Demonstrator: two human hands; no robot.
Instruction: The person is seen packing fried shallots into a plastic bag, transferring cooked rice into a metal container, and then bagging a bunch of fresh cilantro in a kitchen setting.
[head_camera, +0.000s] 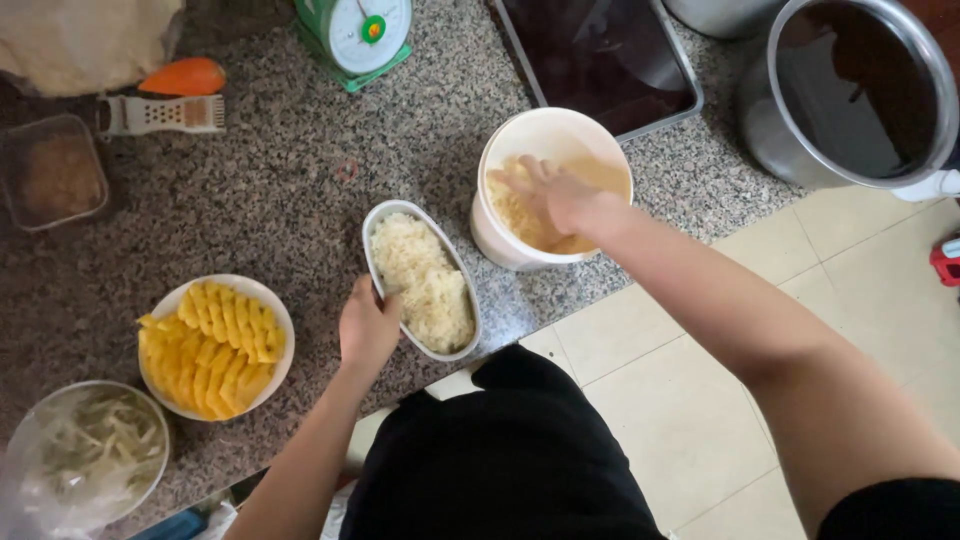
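My left hand (367, 325) grips the near left rim of an oval white dish (377, 226) filled with pale rice-like grains. It sits on the speckled granite counter (300, 190). My right hand (553, 195) reaches into a white round tub (500, 245) of yellowish crumbs just right of the dish, fingers spread over the contents. Whether the right hand holds any crumbs cannot be told.
A white bowl of yellow sliced pieces (215, 347) and a clear bowl of pale shreds (85, 457) lie at the left. A grater (160, 114), orange carrot (183, 77), plastic box (52, 172), green scale (357, 35), dark tray (600, 60) and steel pot (850, 95) line the back. Tiled floor lies right.
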